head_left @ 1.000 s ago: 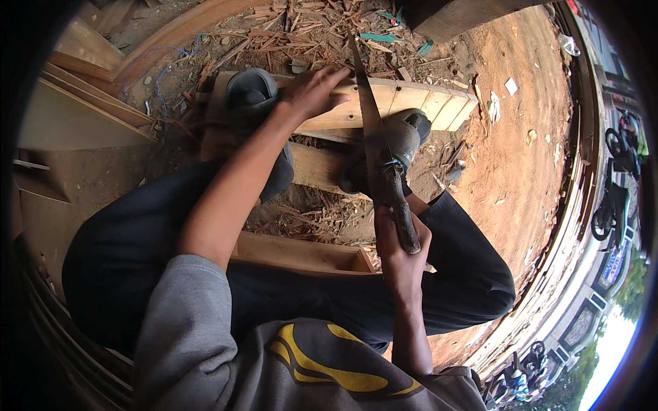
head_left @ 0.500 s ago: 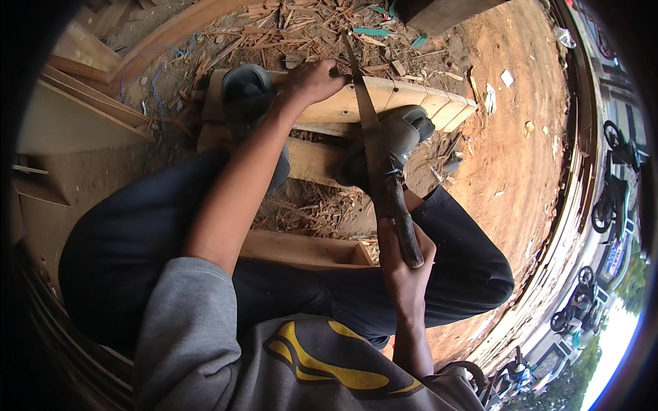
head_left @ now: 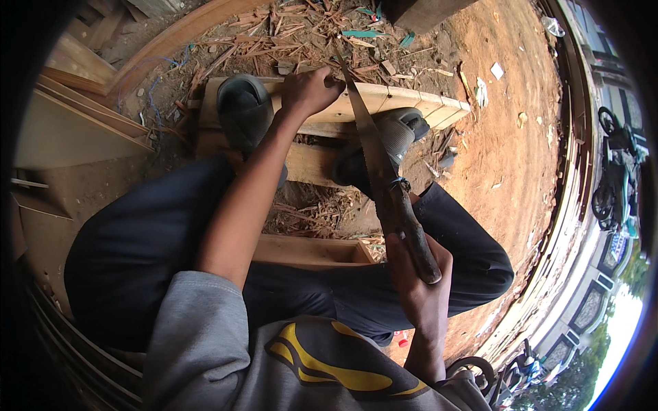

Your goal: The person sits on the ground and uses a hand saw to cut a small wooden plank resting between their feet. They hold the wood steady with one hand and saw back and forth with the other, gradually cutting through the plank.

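A handsaw (head_left: 371, 140) lies slantwise across a light wooden plank (head_left: 351, 104), its teeth along the left side of the blade. My right hand (head_left: 416, 277) is closed around its dark, worn handle. At the plank's far edge, just left of the blade, my left hand (head_left: 312, 92) grips the wood with curled fingers; their undersides are hidden. Several dark crosswise lines mark the plank's right part. My left shoe (head_left: 243, 109) and right shoe (head_left: 399, 133) press on the plank from either side of the hands.
Under the plank is another board (head_left: 308, 163). A wooden box-like frame (head_left: 312, 251) lies nearer, by my legs. Wood splinters (head_left: 274, 34) litter the ground beyond. A squared timber (head_left: 428, 12) stands at the far side, panels (head_left: 75, 127) at the left, motorbikes (head_left: 612, 181) at the right.
My right hand has drawn the saw back toward me and slightly right. My left hand remains on the plank, its fingers a little more curled. The whole view has shifted slightly.
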Available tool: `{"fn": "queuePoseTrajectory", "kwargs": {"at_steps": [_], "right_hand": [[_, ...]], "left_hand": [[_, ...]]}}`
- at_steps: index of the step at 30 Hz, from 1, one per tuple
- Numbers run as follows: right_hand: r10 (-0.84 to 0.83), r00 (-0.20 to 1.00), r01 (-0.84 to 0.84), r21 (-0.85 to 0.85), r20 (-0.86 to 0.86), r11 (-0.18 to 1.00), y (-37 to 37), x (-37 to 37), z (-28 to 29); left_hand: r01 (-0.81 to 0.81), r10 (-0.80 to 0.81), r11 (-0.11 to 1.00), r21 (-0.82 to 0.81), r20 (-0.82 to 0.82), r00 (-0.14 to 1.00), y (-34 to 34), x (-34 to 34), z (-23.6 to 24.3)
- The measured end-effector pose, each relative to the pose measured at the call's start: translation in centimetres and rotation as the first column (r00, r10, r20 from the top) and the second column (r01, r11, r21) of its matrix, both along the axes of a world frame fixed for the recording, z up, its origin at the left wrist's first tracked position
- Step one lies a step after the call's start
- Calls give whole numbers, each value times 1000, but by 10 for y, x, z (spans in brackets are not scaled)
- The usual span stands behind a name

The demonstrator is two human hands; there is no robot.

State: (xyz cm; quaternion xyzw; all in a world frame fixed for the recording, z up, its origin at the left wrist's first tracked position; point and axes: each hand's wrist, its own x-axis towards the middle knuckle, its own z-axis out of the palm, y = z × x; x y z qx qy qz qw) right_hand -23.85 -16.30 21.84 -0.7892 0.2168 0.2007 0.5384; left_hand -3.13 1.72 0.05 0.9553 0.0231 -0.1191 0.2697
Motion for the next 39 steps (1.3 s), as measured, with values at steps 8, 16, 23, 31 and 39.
{"fn": "queuePoseTrajectory", "kwargs": {"at_steps": [8,16,23,31,39], "right_hand": [[-51,993,43,80,107,996,16,2,-51],[-37,991,25,91,132,996,24,26,-78],[-76,988,62,104,135,993,16,-13,-59],[-98,978,75,127,185,989,20,-3,-64],[-103,983,83,132,154,988,25,28,-76]], "left_hand": [[-28,29,999,-34,42,999,4,-1,4],[-42,42,999,-35,-7,999,-3,-2,12],[-59,59,998,-10,6,998,3,-5,18],[-48,48,999,-7,65,997,0,-1,16],[-38,40,999,-17,103,994,-3,-9,12]]}}
